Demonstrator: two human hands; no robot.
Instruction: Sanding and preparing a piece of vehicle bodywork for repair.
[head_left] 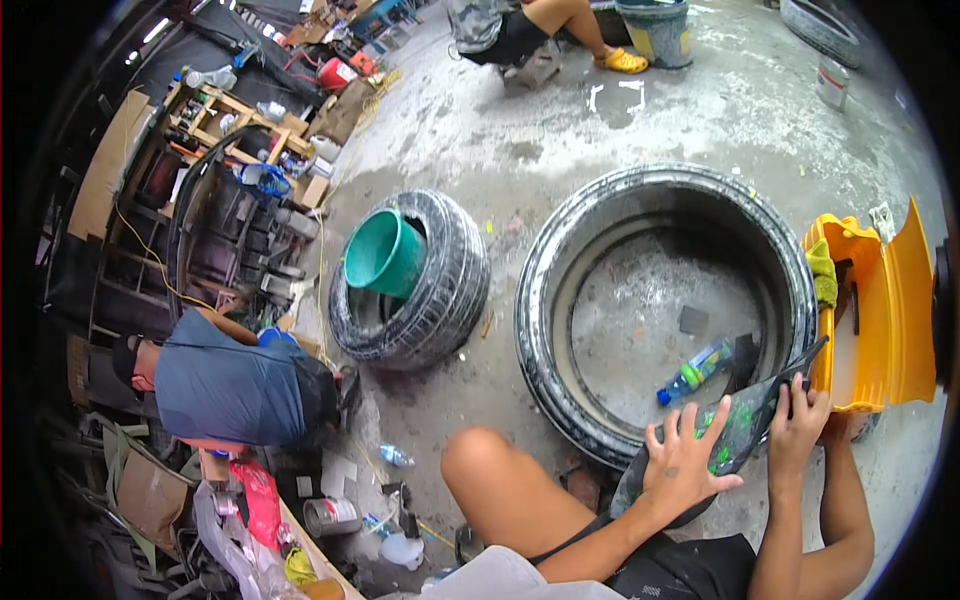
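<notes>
A dark, flexible-looking flat piece [745,425] with bright green patches slants across my lap, its pointed end up by the yellow container. My left hand [680,460] lies over its near part, fingers spread. Toward the pointed end, my right hand [798,415] grips its edge with bent fingers. Just beyond is a large black tyre ring [545,300] lying on its side. Inside the ring lie a plastic bottle [697,371] with a green label and a small dark square scrap [692,320]. I cannot tell what the piece is.
At right stands a cut-open yellow plastic container [905,330] with a green cloth [822,272] on its rim. A tyre [455,290] holding a green bucket [385,252] stands left of the ring. A person [235,380] bends at left; another sits [510,35] farther off.
</notes>
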